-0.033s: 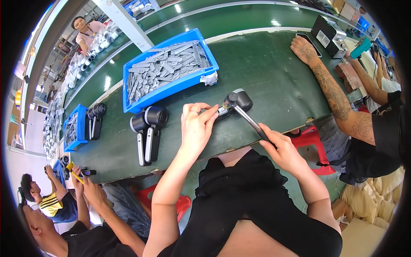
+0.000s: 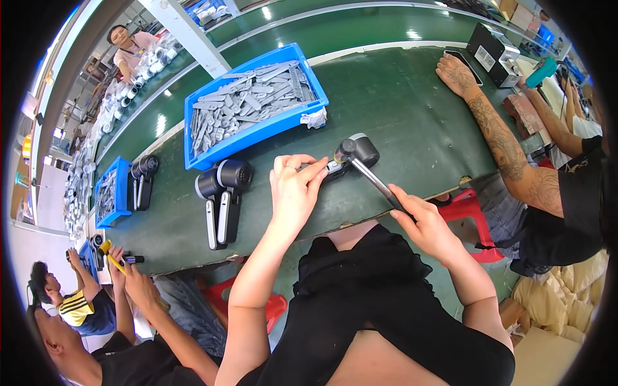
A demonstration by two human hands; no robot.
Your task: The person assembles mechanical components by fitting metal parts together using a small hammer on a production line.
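Observation:
On the green table lies a gun-shaped device that looks like a hair dryer, with a dark barrel (image 2: 365, 150) and a grey strip on its handle. My left hand (image 2: 295, 186) is closed on this handle, thumb and forefinger at the strip. In my right hand (image 2: 421, 222) is a hammer (image 2: 372, 177), gripped by the dark end of its shiny metal shaft. The hammer's head rests over the device where handle and barrel meet; whether it touches, I cannot tell. Left of my left hand, two similar devices (image 2: 222, 199) lie side by side.
Beyond my hands stands a blue bin (image 2: 257, 125) heaped with grey strips. A smaller blue bin (image 2: 114, 193) and another device (image 2: 143, 183) are farther left. A co-worker's tattooed forearm (image 2: 496, 138) rests on the table at right. Another co-worker at left holds a yellow hammer (image 2: 111, 254).
My hands, the hammer and the device show no visible movement. At the left, the co-worker's yellow hammer and hand have shifted slightly.

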